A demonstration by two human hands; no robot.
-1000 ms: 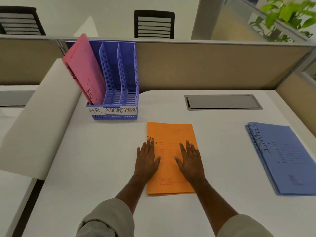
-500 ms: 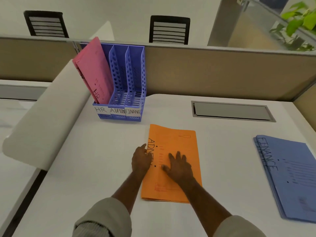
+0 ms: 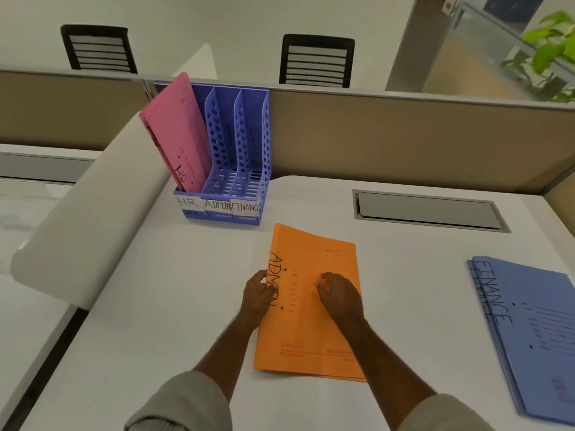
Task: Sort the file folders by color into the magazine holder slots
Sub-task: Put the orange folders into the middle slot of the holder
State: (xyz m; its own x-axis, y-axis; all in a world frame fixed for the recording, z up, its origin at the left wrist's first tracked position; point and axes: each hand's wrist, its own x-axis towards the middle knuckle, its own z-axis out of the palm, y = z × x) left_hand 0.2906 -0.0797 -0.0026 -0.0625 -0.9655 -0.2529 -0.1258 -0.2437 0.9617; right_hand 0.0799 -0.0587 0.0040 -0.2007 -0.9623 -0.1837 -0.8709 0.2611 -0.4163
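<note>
I counted one purple magazine holder (image 3: 236,169) with three slots — HR, ADMIN, FINANCE — and pink folders (image 3: 177,132) stood tilted in the HR slot; how many, I could not tell. One orange ADMIN folder (image 3: 314,325) lay flat on the white surface (image 3: 155,306). My left hand (image 3: 256,293) had its fingers pinched on the folder's left edge; my right hand (image 3: 339,293) rested on the cover, fingers curled together. A blue FINANCE stack (image 3: 535,331) — at least two — lay well apart to the right.
</note>
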